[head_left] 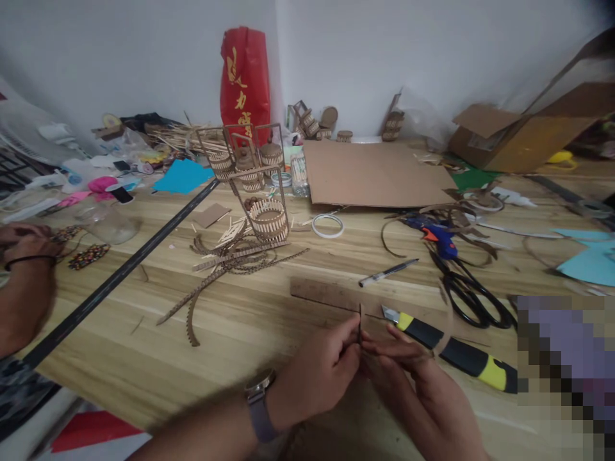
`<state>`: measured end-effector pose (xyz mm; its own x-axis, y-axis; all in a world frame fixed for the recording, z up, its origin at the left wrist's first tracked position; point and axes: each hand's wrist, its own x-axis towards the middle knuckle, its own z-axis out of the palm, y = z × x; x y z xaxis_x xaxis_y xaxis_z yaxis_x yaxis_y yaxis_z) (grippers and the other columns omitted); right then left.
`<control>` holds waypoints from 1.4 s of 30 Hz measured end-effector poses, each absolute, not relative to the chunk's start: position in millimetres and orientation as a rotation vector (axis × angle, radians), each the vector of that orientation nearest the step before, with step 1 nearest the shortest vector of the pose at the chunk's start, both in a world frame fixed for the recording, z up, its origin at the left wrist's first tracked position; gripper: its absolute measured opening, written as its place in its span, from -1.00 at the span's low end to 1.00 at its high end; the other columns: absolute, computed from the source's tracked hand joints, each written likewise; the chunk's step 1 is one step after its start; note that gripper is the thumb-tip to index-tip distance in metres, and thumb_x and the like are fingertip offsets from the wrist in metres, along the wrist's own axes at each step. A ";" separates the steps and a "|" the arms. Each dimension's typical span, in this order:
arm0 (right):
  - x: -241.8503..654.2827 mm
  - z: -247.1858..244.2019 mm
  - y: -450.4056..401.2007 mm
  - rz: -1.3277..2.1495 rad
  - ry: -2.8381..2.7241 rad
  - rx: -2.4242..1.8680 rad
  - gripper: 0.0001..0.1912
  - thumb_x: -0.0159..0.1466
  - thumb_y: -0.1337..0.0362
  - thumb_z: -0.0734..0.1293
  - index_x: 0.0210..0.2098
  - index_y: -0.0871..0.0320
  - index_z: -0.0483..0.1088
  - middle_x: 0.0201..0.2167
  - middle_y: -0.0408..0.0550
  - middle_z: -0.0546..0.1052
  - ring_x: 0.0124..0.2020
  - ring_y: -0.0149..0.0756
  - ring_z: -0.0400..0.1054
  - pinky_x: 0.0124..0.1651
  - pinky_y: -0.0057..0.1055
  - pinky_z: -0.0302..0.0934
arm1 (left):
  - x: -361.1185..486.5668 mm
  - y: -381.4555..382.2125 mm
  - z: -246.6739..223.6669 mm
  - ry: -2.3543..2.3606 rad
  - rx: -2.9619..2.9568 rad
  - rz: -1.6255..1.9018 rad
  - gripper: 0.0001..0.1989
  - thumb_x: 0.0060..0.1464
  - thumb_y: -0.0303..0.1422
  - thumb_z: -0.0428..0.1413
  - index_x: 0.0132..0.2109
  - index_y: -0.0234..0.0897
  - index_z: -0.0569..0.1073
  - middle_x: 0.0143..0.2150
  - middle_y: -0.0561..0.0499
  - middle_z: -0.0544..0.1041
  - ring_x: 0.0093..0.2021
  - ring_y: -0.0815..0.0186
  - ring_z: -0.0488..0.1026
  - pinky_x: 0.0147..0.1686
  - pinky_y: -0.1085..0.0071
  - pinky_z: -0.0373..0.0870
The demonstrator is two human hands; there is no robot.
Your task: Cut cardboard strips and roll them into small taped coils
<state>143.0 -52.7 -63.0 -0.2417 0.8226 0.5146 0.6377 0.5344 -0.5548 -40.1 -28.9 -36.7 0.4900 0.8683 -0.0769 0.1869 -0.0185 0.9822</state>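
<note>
Near the front of the table, my left hand (329, 365), with a watch on its wrist, pinches a thin brown cardboard strip (447, 320) by one end. The fingers of my right hand (423, 390) are pressed together on the same strip, which curves up past them on the right. Just beyond my fingertips lies a flat piece of brown cardboard (327, 294). A black and yellow utility knife (446, 349) with its blade out rests to the right, close to my right hand. Part of the strip is hidden between my fingers.
Black-handled scissors (473, 298), a blue glue gun (439, 240) and a pen (388, 273) lie beyond the knife. A small stick bucket (268, 221) stands among notched cardboard strips (192, 301). Farther back is a cardboard sheet (375, 173). Another person's arm (29, 288) rests at left.
</note>
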 end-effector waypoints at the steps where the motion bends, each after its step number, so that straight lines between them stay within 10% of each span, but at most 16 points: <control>1: 143.2 -63.3 -53.1 0.300 -1.971 -1.171 -0.86 0.37 0.26 0.22 -0.14 0.04 0.40 -0.21 -0.05 0.66 -0.13 -0.20 0.57 0.13 -0.19 0.38 | -40.1 -29.2 -36.8 0.950 1.518 0.701 -0.62 0.32 -0.33 -0.10 0.19 -0.30 0.37 -0.08 -0.10 0.59 -0.12 0.25 0.54 -0.09 0.35 0.43; 9: 138.9 -68.2 -59.2 0.298 -1.978 -1.205 -0.84 0.36 0.26 0.23 -0.12 0.01 0.42 -0.14 -0.09 0.65 0.05 -0.17 0.48 0.00 -0.30 0.46 | -37.8 -31.4 -40.8 0.994 1.452 0.732 -0.53 0.24 -0.44 -0.07 0.28 -0.32 0.28 0.03 -0.12 0.57 0.00 0.22 0.52 -0.03 0.34 0.42; 27: 132.3 -56.1 -51.7 0.408 -1.770 -1.149 -0.85 0.37 0.18 0.25 -0.19 0.01 0.46 -0.29 -0.07 0.66 -0.28 -0.29 0.59 -0.23 -0.50 0.48 | -39.0 -30.0 -36.5 1.054 1.447 0.682 -0.52 0.18 -0.46 -0.05 0.25 -0.28 0.34 -0.18 -0.05 0.63 -0.34 0.29 0.52 -0.38 0.44 0.36; 42: 141.2 -73.9 -59.3 0.454 -1.935 -1.207 -0.85 0.35 0.26 0.24 -0.11 -0.01 0.40 -0.13 -0.09 0.65 0.06 -0.19 0.47 0.02 -0.35 0.43 | -39.6 -31.5 -45.6 1.007 1.526 0.698 -0.55 0.23 -0.42 -0.05 0.25 -0.28 0.32 -0.09 -0.08 0.59 -0.10 0.23 0.51 -0.01 0.31 0.39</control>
<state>141.2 -59.3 -73.9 -0.2308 0.8700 0.4356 0.5853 0.4818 -0.6522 -39.6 -31.5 -45.6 0.4604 0.8827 -0.0938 0.2220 -0.0123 0.9750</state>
